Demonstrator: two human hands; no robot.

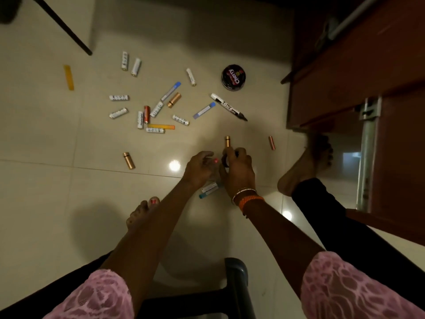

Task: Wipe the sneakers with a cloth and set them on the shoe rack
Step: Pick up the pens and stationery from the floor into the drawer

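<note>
Tin (233, 77): its black lid read "Cherry" in white letters, upside down to the camera.
Battery (140, 120): a white cell beside a red one carried a word that looked like "Heylright", running lengthwise.
Marker (228, 106): black print ran along the white barrel, too blurred to read.
Other white batteries (119, 97): dark print showed on the sleeves, too small to read.

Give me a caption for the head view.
Both hands, left hand and right hand, work over white cylindrical batteries scattered on the cream tiled floor.
</note>
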